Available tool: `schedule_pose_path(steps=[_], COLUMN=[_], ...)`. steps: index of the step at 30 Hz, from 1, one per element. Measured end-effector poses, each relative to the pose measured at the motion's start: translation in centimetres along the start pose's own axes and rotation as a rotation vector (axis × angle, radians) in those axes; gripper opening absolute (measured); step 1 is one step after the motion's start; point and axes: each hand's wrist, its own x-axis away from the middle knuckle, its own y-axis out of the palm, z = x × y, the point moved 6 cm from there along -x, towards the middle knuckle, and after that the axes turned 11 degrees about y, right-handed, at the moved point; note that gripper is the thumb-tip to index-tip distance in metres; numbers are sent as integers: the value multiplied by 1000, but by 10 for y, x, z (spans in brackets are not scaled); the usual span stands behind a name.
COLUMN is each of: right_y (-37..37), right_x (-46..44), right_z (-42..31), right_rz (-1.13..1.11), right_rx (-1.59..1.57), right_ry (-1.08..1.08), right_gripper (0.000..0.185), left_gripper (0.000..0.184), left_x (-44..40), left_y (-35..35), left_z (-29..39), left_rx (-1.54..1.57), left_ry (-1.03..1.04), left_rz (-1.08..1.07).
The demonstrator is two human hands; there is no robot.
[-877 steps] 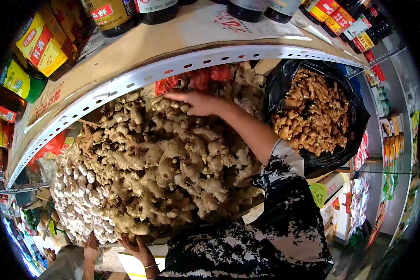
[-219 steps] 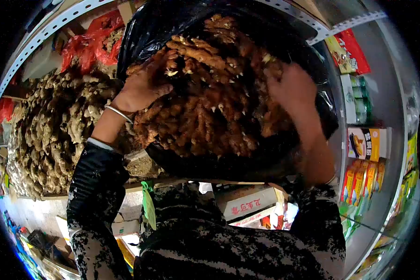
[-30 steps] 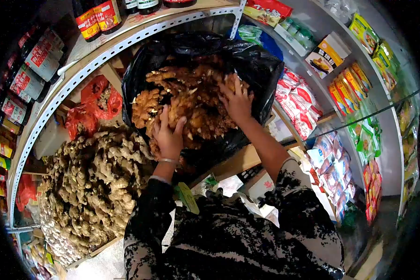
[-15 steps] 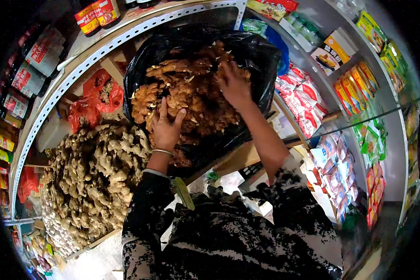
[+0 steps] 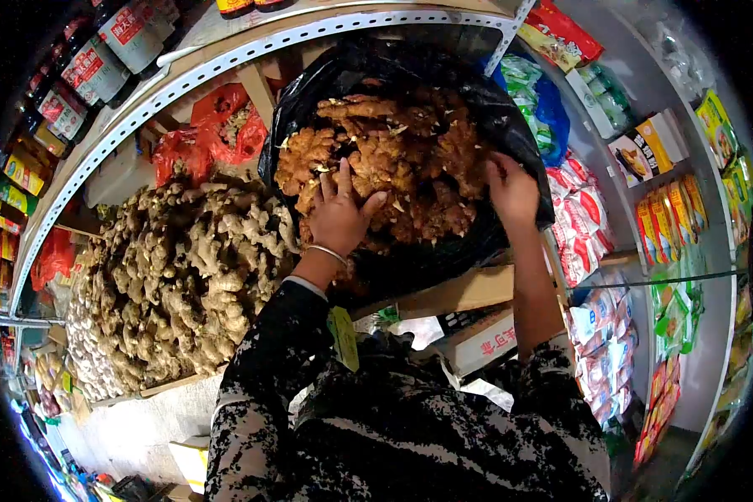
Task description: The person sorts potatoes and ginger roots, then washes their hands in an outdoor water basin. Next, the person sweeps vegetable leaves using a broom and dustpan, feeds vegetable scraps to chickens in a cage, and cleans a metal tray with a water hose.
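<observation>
A black plastic bag (image 5: 523, 125) stands open around a heap of wet-looking, reddish-brown ginger roots (image 5: 385, 159) with pale sprout tips. My left hand (image 5: 343, 216), a bangle at its wrist, lies with spread fingers on the left front of that heap. At the heap's right edge, against the inside of the bag, is my right hand (image 5: 514, 194). Its fingers are bent inward, and what lies between them is hidden. A large pile of paler, dry ginger (image 5: 184, 268) sits left of the bag, close to my left forearm.
A perforated metal shelf edge (image 5: 251, 46) curves behind the bag, with dark sauce bottles (image 5: 100, 71) at upper left. Red plastic bags (image 5: 184, 155) lie behind the pale ginger. On the right, shelves hold red-and-white packets (image 5: 579, 213) and boxes (image 5: 648, 151). A cardboard box (image 5: 485, 343) stands below.
My right hand has moved from the top of the brown ginger to its right edge, and its fingers have curled. My left hand stays spread on the heap. The camera view has shifted.
</observation>
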Motion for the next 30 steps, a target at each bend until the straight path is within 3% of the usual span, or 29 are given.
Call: schedule_pose_path(steps=[2,4,5,7,8,11,12,14,16,18,19,22,23,26,28,30], right_y=[27,93,97,117,126,159,157,156,161,138,145,158,155,156,159,131], right_x=[-9,-38,-41,-43,-48,-51,-50,-53,-54,-48,-55,-66,-68,-81,-90,-76], right_z=[-34,-37,-53,-68,-74,-75,-80,-73,-79,-91,-92,-89,-90,-86,-88,-110], right_rz=[-129,-383,-392,-566,-580,-791,-808,-766,-919,-866,-853,-742,-649,-510,-393,-454], right_rx=[-190,-442,-444,-424,-426,-327,-322,-354,-410,-385,-389,-507,-464,-328,-133,135], right_ry=[-205,-121,-129,111,104,169,153,349,339,292,280,424,364,346,88,-31], right_gripper=[34,35,35,50,50,91,91,90,87,74,59,53,36,33,30,32], left_gripper=[90,91,90,85,85,76,80,77,75,73,70,65,61,56,53,53], left_x=[-1,1,4,12,15,28,33,49,67,86,96,124,134,160,180,201], left_y=[3,3,1,-6,-8,-18,-12,-16,-19,-27,-29,-33,-35,-44,-33,-28], left_z=[-5,-9,-9,-12,-16,-11,-16,-16,-27,-37,-44,-69,-75,-82,-103,-114], left_rx=[33,65,159,199,195,200,206,148,224,299,298,387,401,581,443,527], left_ry=[3,-3,5,-21,-35,135,134,108,116,17,50,-33,-48,-177,-153,-172], left_rz=[-16,-34,-27,-40,-35,49,-36,-92,-12,-64,1,49,118,138,236,332])
